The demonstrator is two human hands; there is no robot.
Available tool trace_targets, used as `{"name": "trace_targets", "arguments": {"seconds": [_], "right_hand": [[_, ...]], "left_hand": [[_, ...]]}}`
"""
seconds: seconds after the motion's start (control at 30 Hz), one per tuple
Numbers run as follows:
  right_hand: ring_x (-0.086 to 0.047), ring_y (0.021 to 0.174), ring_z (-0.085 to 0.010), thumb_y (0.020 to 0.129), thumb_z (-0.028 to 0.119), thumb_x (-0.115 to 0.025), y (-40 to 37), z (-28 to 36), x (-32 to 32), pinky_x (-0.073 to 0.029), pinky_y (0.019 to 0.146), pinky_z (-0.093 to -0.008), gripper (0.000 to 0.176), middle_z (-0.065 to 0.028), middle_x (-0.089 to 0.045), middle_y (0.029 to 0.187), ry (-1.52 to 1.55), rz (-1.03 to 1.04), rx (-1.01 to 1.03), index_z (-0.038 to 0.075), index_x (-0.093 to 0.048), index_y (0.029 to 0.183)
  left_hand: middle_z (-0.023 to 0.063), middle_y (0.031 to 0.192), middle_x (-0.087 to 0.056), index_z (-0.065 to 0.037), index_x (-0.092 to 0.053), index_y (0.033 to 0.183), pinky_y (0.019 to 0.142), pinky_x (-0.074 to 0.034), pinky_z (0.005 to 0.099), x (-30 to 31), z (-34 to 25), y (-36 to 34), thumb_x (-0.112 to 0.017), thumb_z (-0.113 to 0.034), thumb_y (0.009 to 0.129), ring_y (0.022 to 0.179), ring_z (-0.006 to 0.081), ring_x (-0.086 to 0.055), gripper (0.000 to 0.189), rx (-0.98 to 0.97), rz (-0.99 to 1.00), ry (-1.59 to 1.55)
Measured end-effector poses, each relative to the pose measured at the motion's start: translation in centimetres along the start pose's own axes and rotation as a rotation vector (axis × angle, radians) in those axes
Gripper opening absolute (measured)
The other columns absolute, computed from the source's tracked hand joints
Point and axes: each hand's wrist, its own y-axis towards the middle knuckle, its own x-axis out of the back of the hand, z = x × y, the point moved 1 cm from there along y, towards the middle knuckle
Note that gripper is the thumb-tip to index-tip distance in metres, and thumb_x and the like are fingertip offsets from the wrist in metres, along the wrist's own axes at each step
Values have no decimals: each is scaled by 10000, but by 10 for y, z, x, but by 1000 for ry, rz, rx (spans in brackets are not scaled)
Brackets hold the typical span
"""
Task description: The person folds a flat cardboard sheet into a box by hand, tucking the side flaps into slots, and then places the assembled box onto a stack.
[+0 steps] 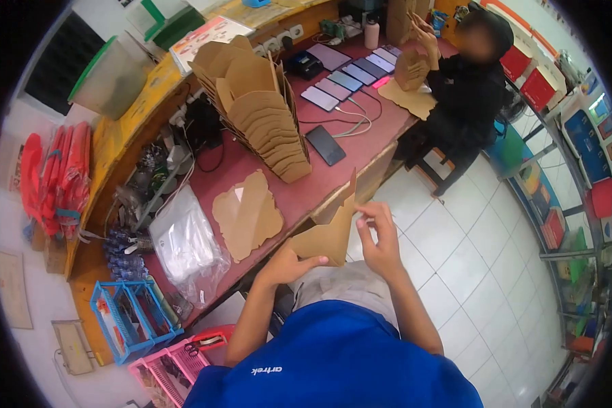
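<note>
A partly folded brown paperboard box (325, 238) is held in front of my lap, its walls raised and one pointed flap standing up. My left hand (287, 265) grips its near left corner, thumb along the lower edge. At its right edge is my right hand (381, 238), with curled fingers at the side wall. A flat brown paperboard blank (248, 214) with wavy edges lies on the red tabletop to the left. Beyond it leans a tall nested stack of folded paperboard boxes (262, 112).
A dark phone (325, 145) lies right of the stack, with a row of phones (347, 81) and cables behind. Plastic-wrapped packs (183, 234) and a blue basket (132, 319) stand left. Across the table a seated person (466, 81) handles brown paperboard.
</note>
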Motion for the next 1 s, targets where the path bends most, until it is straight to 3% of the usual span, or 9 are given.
{"name": "trace_targets", "arguments": {"seconds": [0.17,0.23,0.3,0.47,0.53,0.6,0.67,0.7,1.0], "right_hand": [[-600,1076,-285,964,104,-644,26,7,20,-504,901,-377,193,-158,-500,1248,-79,204,-6,60,-671,1150],[-598,1091,-299,956,113,-663,28,4,24,-499,923,-393,161,-163,-493,1254,-136,284,35,54,-678,1105],[-580,1109,-324,937,128,-696,21,3,26,-482,954,-419,126,-174,-489,1255,-100,295,-76,42,-675,1027],[-560,1150,-351,917,113,-703,2,10,25,-476,966,-432,120,-177,-491,1264,-196,274,-52,42,-670,1007],[-551,1170,-363,913,108,-700,0,17,22,-476,968,-439,122,-180,-492,1264,-248,293,-25,44,-664,1010],[-538,1189,-382,908,97,-691,0,21,18,-474,977,-449,128,-190,-495,1261,-300,315,-26,47,-650,1018],[-538,1186,-387,908,97,-689,2,27,19,-474,976,-453,130,-195,-495,1259,-333,312,-7,47,-645,1020],[-537,1183,-393,909,97,-687,3,28,19,-474,976,-457,133,-200,-496,1258,-367,307,8,48,-639,1023],[-592,1080,-361,936,97,-680,12,24,28,-489,931,-429,87,-174,-493,1207,-169,488,-96,42,-617,959]], "left_hand": [[87,1134,-729,7,-674,1218,938,-503,331,15,-6,-3,-775,-158,900,1053,164,-644,373,71,131,33],[126,1147,-735,-3,-679,1238,940,-501,340,23,-15,-2,-796,-203,871,1060,208,-667,434,193,244,367],[143,1171,-726,-15,-675,1261,941,-504,354,27,-23,-4,-803,-222,858,1077,233,-672,471,89,141,367],[178,1208,-704,-44,-665,1294,943,-509,398,16,-56,-6,-809,-291,841,1128,303,-669,535,-116,-87,511],[175,1207,-699,-44,-680,1264,939,-510,412,-5,-65,2,-811,-282,835,1073,352,-671,508,-185,-78,684],[179,1088,-716,-29,-701,1179,872,-520,416,-20,-61,12,-780,-262,859,991,360,-673,403,-216,-78,697],[180,971,-710,-13,-706,1074,782,-518,426,-25,-48,19,-724,-198,893,889,352,-674,259,-80,-42,697],[182,895,-684,-6,-691,1007,721,-503,428,-28,-46,20,-683,-148,911,800,356,-655,172,-166,-101,646],[170,866,-663,-15,-678,986,738,-481,432,-34,-42,17,-685,-95,872,799,371,-631,139,-203,-117,616]]}}
